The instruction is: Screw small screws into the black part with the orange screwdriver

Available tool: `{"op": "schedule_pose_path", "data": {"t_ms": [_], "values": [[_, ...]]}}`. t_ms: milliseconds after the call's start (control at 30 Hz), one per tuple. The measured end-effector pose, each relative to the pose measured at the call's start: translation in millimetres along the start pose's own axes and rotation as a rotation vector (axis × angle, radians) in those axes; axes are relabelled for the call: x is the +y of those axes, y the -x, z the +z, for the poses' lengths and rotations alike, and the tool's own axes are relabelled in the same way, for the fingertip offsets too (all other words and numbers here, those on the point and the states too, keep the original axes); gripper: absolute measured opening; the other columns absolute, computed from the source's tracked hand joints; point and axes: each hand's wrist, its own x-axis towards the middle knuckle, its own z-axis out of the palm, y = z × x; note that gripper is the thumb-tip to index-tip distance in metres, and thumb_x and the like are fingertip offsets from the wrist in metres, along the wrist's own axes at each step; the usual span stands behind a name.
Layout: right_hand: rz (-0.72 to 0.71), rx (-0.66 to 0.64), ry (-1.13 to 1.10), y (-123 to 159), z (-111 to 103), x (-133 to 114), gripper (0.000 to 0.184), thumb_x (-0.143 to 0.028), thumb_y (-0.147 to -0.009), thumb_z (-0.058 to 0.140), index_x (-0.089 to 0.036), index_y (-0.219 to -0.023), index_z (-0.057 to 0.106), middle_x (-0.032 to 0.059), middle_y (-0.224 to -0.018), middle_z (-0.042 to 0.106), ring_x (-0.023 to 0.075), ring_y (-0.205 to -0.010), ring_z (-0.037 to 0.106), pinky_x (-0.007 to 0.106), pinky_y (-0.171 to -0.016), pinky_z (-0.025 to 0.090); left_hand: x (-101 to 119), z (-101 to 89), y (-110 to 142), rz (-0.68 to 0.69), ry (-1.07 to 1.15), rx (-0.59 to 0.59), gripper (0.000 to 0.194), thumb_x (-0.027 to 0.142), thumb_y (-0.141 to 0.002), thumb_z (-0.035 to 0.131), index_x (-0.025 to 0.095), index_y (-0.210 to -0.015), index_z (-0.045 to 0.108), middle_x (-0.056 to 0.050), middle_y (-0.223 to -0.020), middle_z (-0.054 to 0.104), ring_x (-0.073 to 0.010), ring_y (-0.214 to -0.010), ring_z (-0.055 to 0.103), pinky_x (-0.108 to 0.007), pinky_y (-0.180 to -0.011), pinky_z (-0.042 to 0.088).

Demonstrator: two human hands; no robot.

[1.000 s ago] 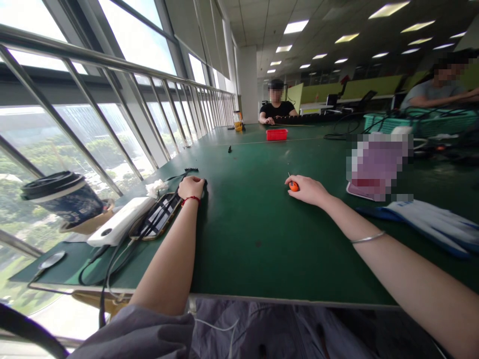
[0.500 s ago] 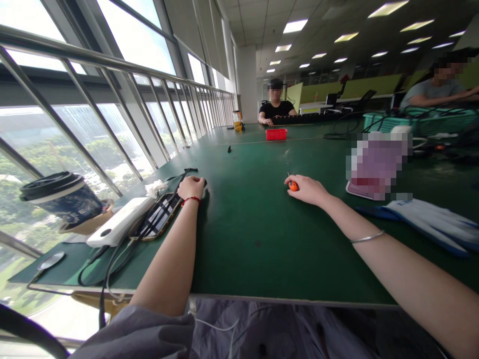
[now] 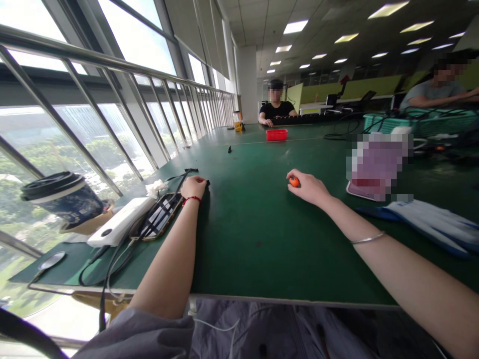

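Note:
In the head view my right hand point(image 3: 310, 188) is closed around a screwdriver with an orange and black handle point(image 3: 294, 182). The handle's end shows at my fingers, over the middle right of the green table point(image 3: 243, 249). My left hand point(image 3: 193, 187) rests on the table at the left, its fingers closed on a small black piece point(image 3: 207, 183) that is mostly hidden. Just left of that hand lies a phone point(image 3: 159, 217) with black straps across it. A white power bank point(image 3: 120, 222) with cables lies beside the phone.
A paper cup with a black lid point(image 3: 65, 197) stands by the railing point(image 3: 112, 70). At the right are a phone-like slab point(image 3: 374, 172), white and blue gloves point(image 3: 434, 222) and a green basket point(image 3: 422, 122). Farther off sit a red box point(image 3: 276, 135), a small black part point(image 3: 229, 149) and two people.
My right hand has turned slightly, and the screwdriver's thin shaft no longer shows clearly. My left hand has shifted a little to the right with the small black piece.

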Motion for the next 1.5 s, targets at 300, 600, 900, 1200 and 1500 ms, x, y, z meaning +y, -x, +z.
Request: {"op": "schedule_pose_path", "data": {"t_ms": [300,600,900,1200,1500], "values": [[-0.019,0.385,-0.379,7.2,-18.2,-26.0,0.018,-0.036,-0.081,0.048,-0.024,-0.094,0.048,0.0013,-0.075,0.061,0.0178,-0.065,0.06,0.028,-0.057,0.044,34.1,26.7,12.8,0.397,0.17,-0.284,0.02,0.028,-0.074,0.062,0.016,-0.086,0.072,-0.006,-0.09,0.073,-0.0178,-0.086,0.066,-0.025,-0.078,0.051],[-0.019,0.538,-0.45,18.4,-30.9,-43.7,0.016,-0.037,-0.081,0.047,-0.023,-0.088,0.049,0.004,-0.079,0.062,0.0198,-0.076,0.062,0.028,-0.064,0.048,95.8,54.4,86.4,0.845,0.341,-0.509,0.011,0.022,-0.075,0.061,0.017,-0.082,0.069,-0.003,-0.083,0.071,-0.0142,-0.077,0.064,-0.026,-0.076,0.052],[0.004,0.561,-0.354,22.7,-31.6,-48.0,0.019,-0.037,-0.079,0.048,-0.022,-0.09,0.053,0.0037,-0.076,0.063,0.0194,-0.068,0.061,0.029,-0.063,0.048,101.4,57.4,101.0,0.93,0.377,-0.478,0.01,0.017,-0.073,0.062,0.016,-0.08,0.07,-0.002,-0.082,0.068,-0.0122,-0.074,0.062,-0.024,-0.074,0.051],[0.007,0.521,-0.341,23.2,-30.4,-48.0,0.019,-0.039,-0.08,0.047,-0.023,-0.09,0.053,0.0027,-0.073,0.061,0.0195,-0.066,0.06,0.03,-0.062,0.047,100.0,59.0,100.5,0.944,0.373,-0.469,0.011,0.017,-0.074,0.061,0.016,-0.08,0.07,-0.003,-0.083,0.067,-0.0118,-0.073,0.061,-0.024,-0.074,0.051],[0.037,0.523,-0.316,24.2,-32.8,-50.3,0.019,-0.043,-0.082,0.048,-0.024,-0.083,0.052,0.0015,-0.066,0.058,0.019,-0.062,0.057,0.029,-0.06,0.045,99.8,58.2,100.2,0.953,0.357,-0.472,0.01,0.017,-0.075,0.06,0.016,-0.081,0.069,-0.003,-0.083,0.066,-0.0118,-0.074,0.061,-0.023,-0.075,0.051]]}}
